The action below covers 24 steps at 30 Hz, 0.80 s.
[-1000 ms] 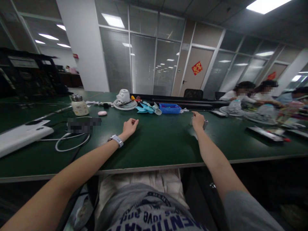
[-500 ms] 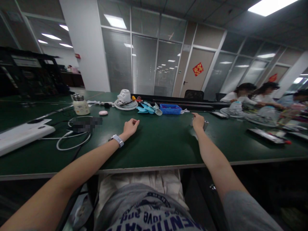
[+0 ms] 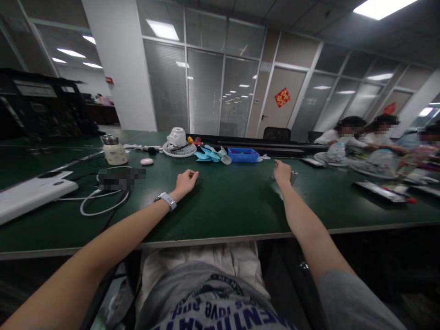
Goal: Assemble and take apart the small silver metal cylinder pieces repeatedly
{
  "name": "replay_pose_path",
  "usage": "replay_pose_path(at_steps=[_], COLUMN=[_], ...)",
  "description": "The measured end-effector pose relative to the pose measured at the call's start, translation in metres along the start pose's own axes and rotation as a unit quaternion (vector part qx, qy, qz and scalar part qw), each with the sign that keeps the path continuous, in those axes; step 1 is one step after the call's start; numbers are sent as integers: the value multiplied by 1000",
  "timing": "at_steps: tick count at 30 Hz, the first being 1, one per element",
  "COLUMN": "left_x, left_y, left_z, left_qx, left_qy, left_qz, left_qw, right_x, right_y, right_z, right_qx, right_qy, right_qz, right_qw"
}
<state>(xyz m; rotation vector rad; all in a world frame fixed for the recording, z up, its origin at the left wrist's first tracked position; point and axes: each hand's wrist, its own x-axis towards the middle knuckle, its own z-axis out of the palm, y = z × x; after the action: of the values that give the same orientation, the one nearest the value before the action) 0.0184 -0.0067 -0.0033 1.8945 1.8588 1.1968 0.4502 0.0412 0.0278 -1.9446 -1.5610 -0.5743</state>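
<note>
My left hand (image 3: 186, 181) rests over the green table (image 3: 220, 206), its fingers loosely curled and nothing visible in them. On that wrist is a watch with a pale strap (image 3: 167, 200). My right hand (image 3: 283, 173) lies farther right, forefinger stretched forward and the other fingers bent out of sight. A small grey, metallic-looking thing (image 3: 294, 175) sticks out beside it, mostly covered by the hand; its kind does not show. Beyond my hands lie a blue plastic basket (image 3: 243, 156), pale blue fan blades (image 3: 208, 154), and a white fan body with a round grille (image 3: 178, 150).
To the left stand a cream flask (image 3: 115, 151), a pink oval item (image 3: 146, 162), looped white cable (image 3: 103, 213) and a white slab-like device (image 3: 34, 195). Long black bars (image 3: 275, 149) run across the back. At right, several people sit by fan parts and a tray (image 3: 381, 190).
</note>
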Motion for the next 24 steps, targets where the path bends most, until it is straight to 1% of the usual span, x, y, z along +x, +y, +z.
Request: replay_pose_path(at_steps=[2, 4, 5, 8, 9, 10, 11, 13, 15, 18, 20, 22, 24], left_x=[0, 0, 0, 1, 1, 1, 1, 1, 1, 2, 2, 2, 1], left_y=[0, 0, 0, 0, -1, -1, -1, -2, -3, -4, -4, -4, -2], left_z=[0, 0, -1, -1, 0, 0, 0, 0, 0, 1, 1, 0, 0], left_qx=[4, 4, 4, 5, 5, 5, 5, 4, 2, -1, -1, -1, -5], left_qy=[-1, -5, -6, -9, -10, -10, -11, -11, -10, -10, -11, -9, -7], left_qz=[0, 0, 1, 3, 3, 4, 5, 7, 9, 13, 16, 14, 10], left_qw=[1000, 1000, 1000, 1000, 1000, 1000, 1000, 1000, 1000, 1000, 1000, 1000, 1000], right_x=[-1, -2, -2, -5, -7, -9, -11, -16, -22, -25, -22, -16, -10], right_y=[-1, -1, 0, 7, 11, 15, 18, 24, 27, 31, 30, 23, 3], right_z=[-2, -6, -9, -18, -20, -21, -21, -18, -14, -10, -13, -21, -33], right_qx=[14, 23, 23, 15, 12, 9, 7, 8, 14, 28, 35, 36, 50], right_qy=[-8, 6, 28, 131, 155, 162, 152, 98, 40, -4, -3, 33, 91], right_qz=[20, 39, 50, 111, 141, 175, 209, 265, 295, 306, 309, 294, 237], right_qw=[1000, 999, 998, 985, 978, 971, 966, 959, 954, 952, 951, 955, 966])
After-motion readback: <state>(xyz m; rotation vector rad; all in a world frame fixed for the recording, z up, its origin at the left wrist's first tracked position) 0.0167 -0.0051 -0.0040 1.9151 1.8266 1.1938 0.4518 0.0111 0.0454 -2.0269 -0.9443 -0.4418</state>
